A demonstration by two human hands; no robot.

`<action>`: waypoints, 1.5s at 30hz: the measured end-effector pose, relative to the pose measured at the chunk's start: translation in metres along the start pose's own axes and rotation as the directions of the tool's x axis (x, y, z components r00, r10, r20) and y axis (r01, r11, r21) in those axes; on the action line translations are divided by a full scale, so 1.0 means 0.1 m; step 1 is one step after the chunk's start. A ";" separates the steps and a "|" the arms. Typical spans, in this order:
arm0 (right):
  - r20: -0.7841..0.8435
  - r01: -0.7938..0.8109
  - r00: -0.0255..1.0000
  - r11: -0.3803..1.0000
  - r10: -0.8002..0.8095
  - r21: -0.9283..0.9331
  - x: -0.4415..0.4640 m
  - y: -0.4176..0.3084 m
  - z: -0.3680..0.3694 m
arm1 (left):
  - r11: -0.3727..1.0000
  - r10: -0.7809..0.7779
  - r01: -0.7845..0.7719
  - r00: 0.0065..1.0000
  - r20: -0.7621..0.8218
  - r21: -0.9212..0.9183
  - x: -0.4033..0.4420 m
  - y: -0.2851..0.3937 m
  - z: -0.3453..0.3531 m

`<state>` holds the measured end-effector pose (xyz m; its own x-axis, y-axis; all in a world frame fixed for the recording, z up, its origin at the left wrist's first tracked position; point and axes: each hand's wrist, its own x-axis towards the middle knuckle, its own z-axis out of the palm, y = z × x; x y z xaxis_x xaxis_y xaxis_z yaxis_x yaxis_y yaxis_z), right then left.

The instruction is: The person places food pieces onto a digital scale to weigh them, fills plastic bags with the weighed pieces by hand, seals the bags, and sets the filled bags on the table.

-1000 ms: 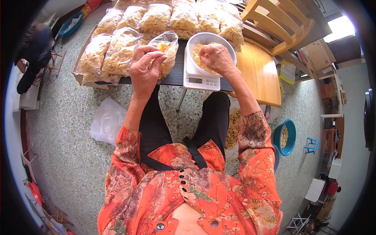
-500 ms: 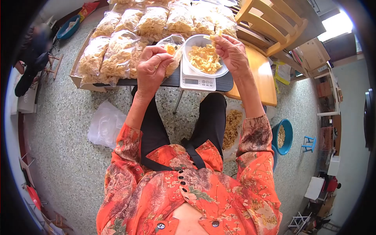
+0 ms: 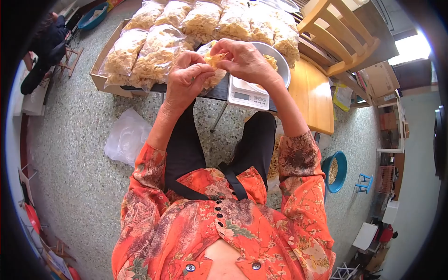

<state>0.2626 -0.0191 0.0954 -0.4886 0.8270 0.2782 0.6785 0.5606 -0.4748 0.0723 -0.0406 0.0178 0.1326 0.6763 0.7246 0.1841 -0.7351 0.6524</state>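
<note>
On the dark counter (image 3: pixel 222 88), filled bags (image 3: pixel 158 52) crowd left and back; a white bowl (image 3: pixel 283 69) on a scale (image 3: pixel 249 98) stands front-right. Between, a clear bag (image 3: pixel 215 80) lies front to back: left hand (image 3: pixel 185 78), fingers pinched on its rim; right hand (image 3: pixel 249 61) curled over yellowish flakes (image 3: pixel 213 59), grip unclear.

My two hands (image 3: pixel 184 77); at least eight filled plastic bags (image 3: pixel 123 53); one digital scale (image 3: pixel 252 97); one white bowl (image 3: pixel 283 70); one slatted wooden chair (image 3: pixel 357 59); one blue stool (image 3: pixel 364 183).
</note>
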 end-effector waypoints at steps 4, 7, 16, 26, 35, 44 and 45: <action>-0.050 -0.011 0.999 0.994 0.017 0.113 -0.05 -0.04 -0.05 | 1.000 0.005 -0.005 1.000 0.031 0.022 0.01 -0.03 -0.08; -0.007 -0.021 1.000 0.992 0.022 0.127 -0.04 -0.01 -0.01 | 0.998 0.051 -0.052 0.997 0.059 0.030 0.01 -0.03 -0.11; 0.290 0.182 0.955 0.895 -0.062 -0.406 0.07 0.04 0.16 | 0.998 0.057 -0.057 0.998 0.017 -0.005 0.06 -0.12 -0.08; 0.369 -0.266 0.920 0.897 0.128 0.352 -0.07 -0.01 -0.12 | 0.997 0.074 -0.074 0.997 0.011 -0.007 0.22 -0.06 -0.12; 0.397 0.032 0.902 0.941 -0.173 0.337 -0.53 -0.49 -0.12 | 0.935 0.261 -0.253 0.965 -0.002 -0.247 -0.04 0.51 -0.12; 0.624 0.091 0.763 0.984 -0.169 0.155 -0.50 -0.61 -0.01 | 0.840 0.332 -0.232 0.935 0.126 -0.490 -0.11 0.61 -0.16; 0.619 0.055 0.769 0.981 -0.159 0.185 -0.52 -0.53 0.04 | 0.857 0.370 -0.280 0.919 0.137 -0.433 -0.11 0.57 -0.14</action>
<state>0.2492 -0.0920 0.1027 -0.8235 0.5197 -0.2276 0.5378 0.5873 -0.6048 0.0672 -0.0904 0.0500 0.3235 0.3560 0.8767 -0.3014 -0.8395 0.4521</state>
